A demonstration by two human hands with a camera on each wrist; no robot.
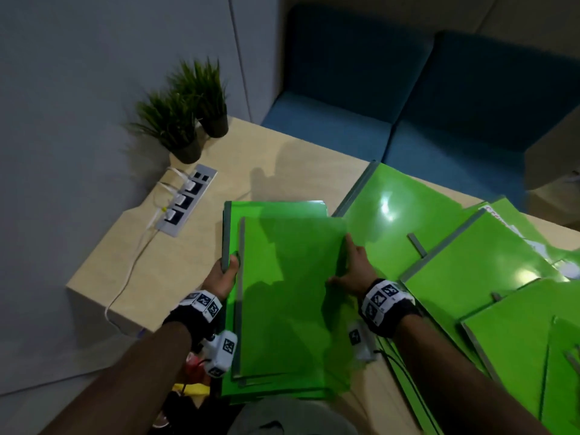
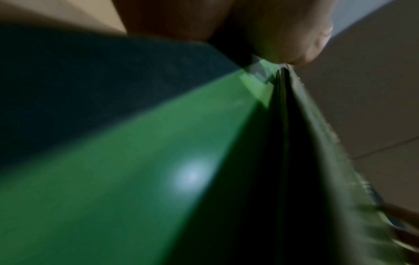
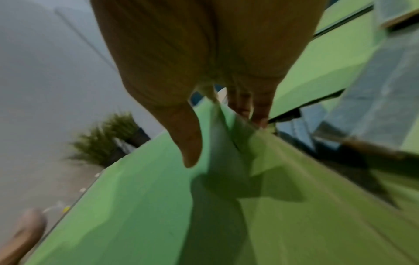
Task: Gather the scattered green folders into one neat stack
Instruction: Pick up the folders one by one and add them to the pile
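A stack of green folders (image 1: 282, 293) with grey spines lies in front of me on the table, its sheets slightly offset. My left hand (image 1: 224, 273) grips the stack's left spine edge, thumb on top; in the left wrist view the thumb (image 2: 294, 41) sits on that edge of the stack (image 2: 136, 161). My right hand (image 1: 353, 265) presses straight fingers against the stack's right edge. In the right wrist view that hand (image 3: 204, 62) has its thumb spread just above the top folder (image 3: 147, 215). Several more green folders (image 1: 470, 252) lie fanned out to the right.
Two potted plants (image 1: 185, 111) and a power strip (image 1: 185, 202) with white plugs and cables sit at the far left of the wooden table (image 1: 282, 158). Blue sofa cushions (image 1: 439, 105) lie beyond the table. Loose white paper (image 1: 514, 227) shows among the right-hand folders.
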